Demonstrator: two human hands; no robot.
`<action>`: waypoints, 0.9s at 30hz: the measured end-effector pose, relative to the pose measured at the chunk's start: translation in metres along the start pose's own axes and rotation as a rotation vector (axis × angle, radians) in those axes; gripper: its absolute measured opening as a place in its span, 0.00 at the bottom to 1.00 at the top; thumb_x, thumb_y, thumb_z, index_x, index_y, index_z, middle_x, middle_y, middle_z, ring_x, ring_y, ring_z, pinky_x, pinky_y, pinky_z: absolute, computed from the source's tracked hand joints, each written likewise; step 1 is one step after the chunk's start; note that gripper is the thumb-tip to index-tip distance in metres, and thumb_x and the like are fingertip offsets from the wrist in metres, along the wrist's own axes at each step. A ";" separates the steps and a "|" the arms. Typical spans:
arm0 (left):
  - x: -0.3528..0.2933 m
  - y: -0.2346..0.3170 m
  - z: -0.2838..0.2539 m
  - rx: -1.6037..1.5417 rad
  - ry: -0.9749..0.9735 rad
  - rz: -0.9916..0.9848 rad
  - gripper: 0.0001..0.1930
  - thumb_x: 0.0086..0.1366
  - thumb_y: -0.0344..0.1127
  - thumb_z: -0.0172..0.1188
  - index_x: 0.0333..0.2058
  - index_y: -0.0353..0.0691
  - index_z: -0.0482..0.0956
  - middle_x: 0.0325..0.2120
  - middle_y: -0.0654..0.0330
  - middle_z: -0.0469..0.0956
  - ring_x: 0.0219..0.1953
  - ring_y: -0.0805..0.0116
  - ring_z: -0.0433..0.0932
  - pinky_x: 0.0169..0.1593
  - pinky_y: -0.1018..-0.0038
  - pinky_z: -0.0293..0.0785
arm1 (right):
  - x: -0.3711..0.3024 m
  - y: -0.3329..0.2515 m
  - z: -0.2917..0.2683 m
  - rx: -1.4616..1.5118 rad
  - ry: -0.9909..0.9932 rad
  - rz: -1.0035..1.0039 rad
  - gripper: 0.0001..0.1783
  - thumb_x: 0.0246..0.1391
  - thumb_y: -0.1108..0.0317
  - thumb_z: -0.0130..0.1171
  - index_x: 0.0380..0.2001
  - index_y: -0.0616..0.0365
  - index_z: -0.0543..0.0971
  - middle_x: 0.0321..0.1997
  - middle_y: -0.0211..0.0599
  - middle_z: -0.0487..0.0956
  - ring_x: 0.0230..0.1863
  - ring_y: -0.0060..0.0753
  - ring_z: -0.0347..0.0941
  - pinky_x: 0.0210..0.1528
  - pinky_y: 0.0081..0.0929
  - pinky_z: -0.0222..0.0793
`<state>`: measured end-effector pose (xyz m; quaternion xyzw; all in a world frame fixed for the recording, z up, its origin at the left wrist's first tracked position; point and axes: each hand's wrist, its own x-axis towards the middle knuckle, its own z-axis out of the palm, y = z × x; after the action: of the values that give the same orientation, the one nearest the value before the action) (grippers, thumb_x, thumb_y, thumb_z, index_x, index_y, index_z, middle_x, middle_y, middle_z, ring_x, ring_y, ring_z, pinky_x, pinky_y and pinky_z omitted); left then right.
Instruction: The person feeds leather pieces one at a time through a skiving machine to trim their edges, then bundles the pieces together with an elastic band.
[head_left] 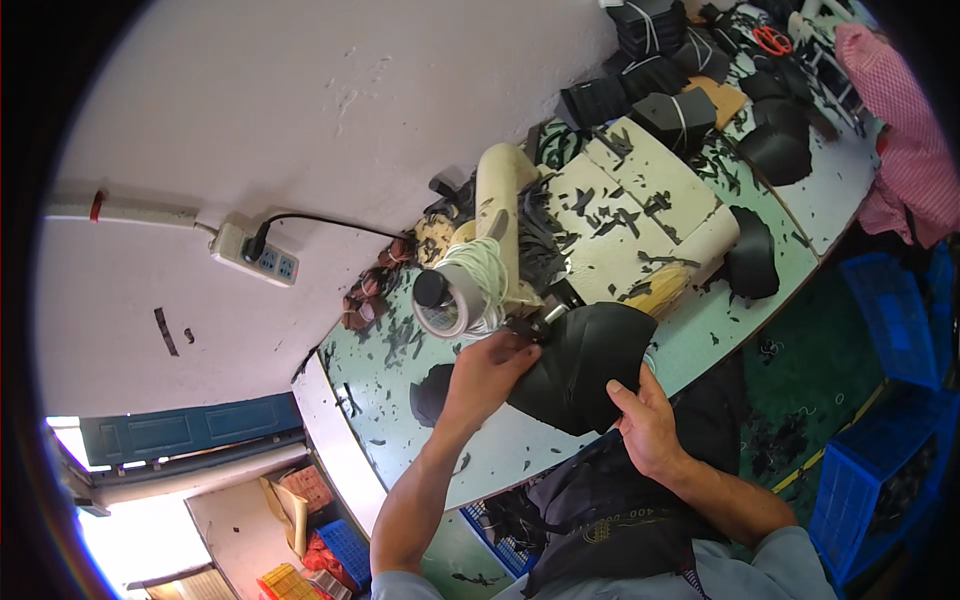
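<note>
A curved black leather-like piece spans both my hands, with a seam or fold across its middle. My left hand is closed on its left edge, fingertips close under the metal working end of a cream machine. My right hand grips the near right edge, thumb on top and the other fingers hidden beneath. Whether the machine's tip touches the piece I cannot tell. Another black piece lies on the table left of my left wrist.
Black scraps litter the pale green table and the machine top. Tied black bundles and orange scissors lie at the far right. A power strip is on the wall. Blue crates stand right; a person's pink checked sleeve shows behind.
</note>
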<state>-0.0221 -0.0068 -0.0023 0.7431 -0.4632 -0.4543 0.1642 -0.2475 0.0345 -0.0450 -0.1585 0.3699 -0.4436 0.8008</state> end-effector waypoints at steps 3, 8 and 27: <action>-0.004 -0.008 -0.003 -0.144 -0.026 0.063 0.16 0.60 0.37 0.68 0.45 0.36 0.83 0.35 0.55 0.86 0.38 0.69 0.84 0.46 0.74 0.75 | -0.004 -0.005 0.006 0.110 0.001 -0.039 0.31 0.65 0.74 0.51 0.69 0.59 0.57 0.63 0.36 0.70 0.60 0.26 0.70 0.60 0.26 0.70; 0.000 0.004 0.001 -0.040 0.044 0.034 0.16 0.60 0.36 0.67 0.45 0.34 0.82 0.35 0.56 0.86 0.37 0.69 0.84 0.46 0.74 0.76 | -0.005 -0.003 0.008 0.134 -0.004 -0.017 0.31 0.64 0.77 0.48 0.69 0.59 0.57 0.66 0.38 0.68 0.65 0.32 0.67 0.66 0.33 0.65; -0.158 -0.025 0.046 -0.331 -0.449 -0.086 0.28 0.63 0.34 0.66 0.60 0.33 0.72 0.49 0.52 0.80 0.53 0.63 0.77 0.59 0.66 0.72 | -0.067 0.008 -0.047 -0.972 -0.652 -0.206 0.34 0.64 0.61 0.59 0.68 0.60 0.60 0.62 0.48 0.67 0.62 0.44 0.68 0.66 0.38 0.63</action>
<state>-0.0716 0.1471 0.0390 0.6061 -0.3755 -0.6834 0.1571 -0.2997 0.0982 -0.0514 -0.6702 0.2483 -0.2273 0.6614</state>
